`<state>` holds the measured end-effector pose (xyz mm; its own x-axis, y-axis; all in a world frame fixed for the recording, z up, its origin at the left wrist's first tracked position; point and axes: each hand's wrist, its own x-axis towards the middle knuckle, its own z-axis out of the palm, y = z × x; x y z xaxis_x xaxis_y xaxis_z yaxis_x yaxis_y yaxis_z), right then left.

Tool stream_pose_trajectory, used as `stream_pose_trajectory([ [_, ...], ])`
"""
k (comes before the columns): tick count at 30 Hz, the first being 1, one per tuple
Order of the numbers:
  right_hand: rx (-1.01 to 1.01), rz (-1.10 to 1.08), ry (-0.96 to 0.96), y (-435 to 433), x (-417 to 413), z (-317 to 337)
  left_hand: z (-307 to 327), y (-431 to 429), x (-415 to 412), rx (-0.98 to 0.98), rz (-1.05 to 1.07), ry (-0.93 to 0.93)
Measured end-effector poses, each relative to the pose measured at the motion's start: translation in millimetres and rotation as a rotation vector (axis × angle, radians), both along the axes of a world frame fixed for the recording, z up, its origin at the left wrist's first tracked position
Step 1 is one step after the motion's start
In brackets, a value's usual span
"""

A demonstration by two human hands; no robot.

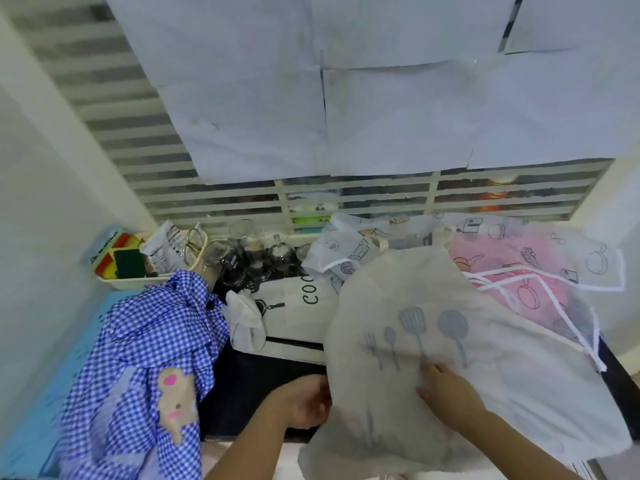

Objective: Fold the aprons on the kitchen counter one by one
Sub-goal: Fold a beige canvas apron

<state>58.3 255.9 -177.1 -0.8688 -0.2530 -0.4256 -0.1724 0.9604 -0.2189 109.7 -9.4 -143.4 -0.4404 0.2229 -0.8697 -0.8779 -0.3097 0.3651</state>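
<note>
While a checked apron (pixel 145 358) is lying heaped to its left, the left hand (pixel 304 405) is gripping the beige apron's (pixel 433 368) near edge. Right of it, the right hand (pixel 446 389) is pressing flat, fingers spread, on that apron, below 4 printed utensils (pixel 415 332). Beyond, a pink apron (pixel 512 282) is lying.

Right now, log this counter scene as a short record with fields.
apron in hand: beige apron with utensil print, spread over the counter's right half
left hand: gripping that apron's left edge
right hand: flat on top of the cloth
other aprons: blue checked apron bunched at left; cream apron with lettering behind; pink apron and white printed apron at back right
clutter: glass jars; tray with sponges
folding: not visibly started on the beige apron
</note>
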Motion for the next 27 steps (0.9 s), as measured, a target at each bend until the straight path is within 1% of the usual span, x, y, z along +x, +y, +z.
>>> stream_pose_trajectory([
  [3,0.001,-0.014,-0.066,-7.2,-3.2,3.9,15.3,14.4,1.6,0.018,-0.077,0.005],
  [5,-0.011,-0.019,-0.098,-10.2,-2.8,7.4,14.9,25.4,2.8,0.018,-0.135,0.046],
  [7,-0.026,-0.017,-0.112,-9.7,-1.0,9.4,3.9,35.6,3.3,0.012,-0.091,0.100],
  [9,-0.017,-0.008,-0.109,-7.2,1.7,11.1,0.1,43.9,3.0,0.011,0.023,0.144],
  [10,-0.009,-0.002,-0.108,-5.8,2.6,11.6,-3.2,46.1,1.8,0.050,0.100,0.174],
  [15,0.013,0.026,-0.127,1.0,8.1,13.1,17.9,53.7,-6.2,0.147,0.460,0.260],
  [17,0.018,0.028,-0.135,4.7,10.2,12.8,25.7,46.3,-11.5,0.110,0.594,0.256],
  [18,0.021,0.028,-0.133,6.7,11.2,12.6,24.9,40.2,-15.4,0.041,0.630,0.259],
  [19,0.026,0.027,-0.132,8.4,12.3,12.3,26.7,33.9,-17.5,-0.065,0.616,0.265],
  [20,0.028,0.026,-0.129,9.7,11.9,11.6,25.7,24.9,-21.5,-0.210,0.554,0.293],
  [22,0.035,0.023,-0.136,10.9,11.1,10.5,32.7,3.7,-27.8,-0.589,0.286,0.407],
  [24,0.038,0.021,-0.142,10.0,10.2,9.2,47.3,-20.7,-29.4,-1.063,-0.058,0.541],
  [25,0.039,0.020,-0.140,9.6,9.7,8.7,54.8,-31.6,-29.8,-1.263,-0.197,0.579],
  [26,0.041,0.024,-0.138,8.8,10.0,7.5,59.6,-43.0,-30.2,-1.411,-0.315,0.595],
  [27,0.046,0.028,-0.141,7.8,10.2,6.8,62.1,-53.2,-30.7,-1.512,-0.414,0.593],
])
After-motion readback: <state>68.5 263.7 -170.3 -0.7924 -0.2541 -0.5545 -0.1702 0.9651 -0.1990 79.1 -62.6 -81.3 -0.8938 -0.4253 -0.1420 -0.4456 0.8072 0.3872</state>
